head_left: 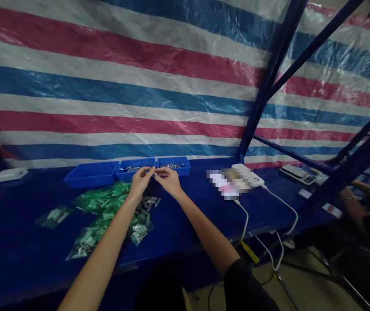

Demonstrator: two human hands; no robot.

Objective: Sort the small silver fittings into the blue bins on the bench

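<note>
Holding a small pale piece (155, 173) at the fingertips of both hands, raised just in front of the blue trays and over the blue table (13, 242). Pinching with the left hand (139, 183), thumb and forefinger nearly closed on the piece; pinching likewise with the right hand (171, 181), fingers bent inward from the other side. Cannot tell the piece's exact shape, nor how firmly gripped by each hand. Behind the fingers, against the striped sheet (139, 86), in a row: a left tray (90, 181), a middle tray (124, 176) with metal parts inside, a right tray (185, 172) with more small metal bits. Below the hands, near the left wrist, loose dark metal pieces (149, 203), beside a heap of green-tinted bags (105, 203); apart to the left, a single clear bag (55, 217). Farther left, near the sheet, a white box (10, 174). Well to the right, a blurred-out flat item (225, 185) beside a white power bank (249, 176), with a white cable (288, 206) trailing off. Beyond the blue frame (259, 99), another person's arm (355, 205) at the table
</note>
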